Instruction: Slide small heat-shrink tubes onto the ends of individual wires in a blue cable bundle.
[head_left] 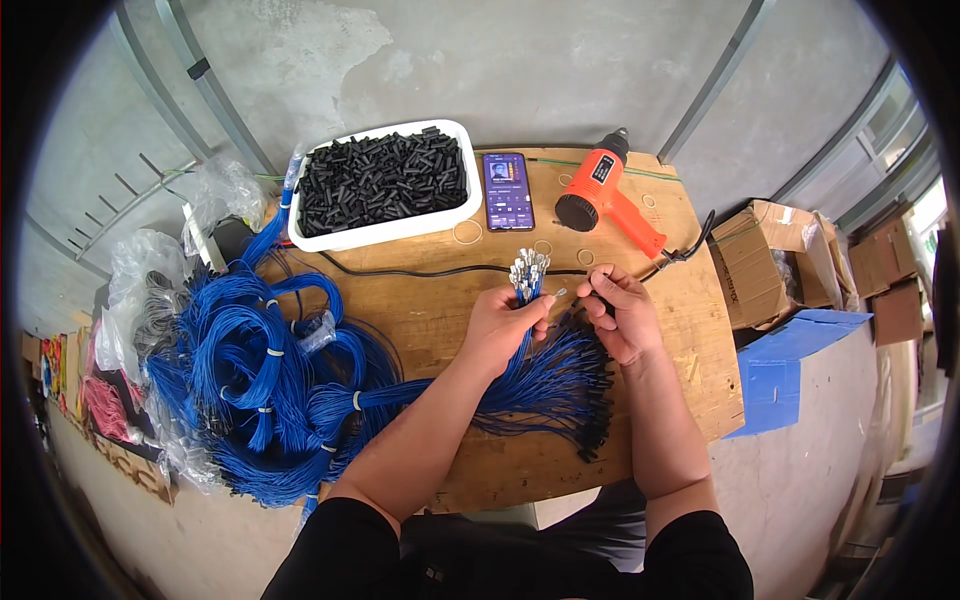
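My left hand [503,322] grips a bundle of blue wires [545,385] upright, their metal terminals [529,270] sticking up above my fingers. The wires fan out below onto the wooden board [440,300], ending in black sleeves. My right hand [620,310] pinches one thin wire [572,296] just right of the bundle, its metal tip pointing toward the left hand. Both hands hover over the middle of the board.
A white tray [385,232] full of small black tubes stands at the back. Beside it lie a phone [507,190] and an orange heat gun [605,192] with a black cord. Coils of blue wire [250,380] pile at the left. Cardboard boxes [770,260] sit right.
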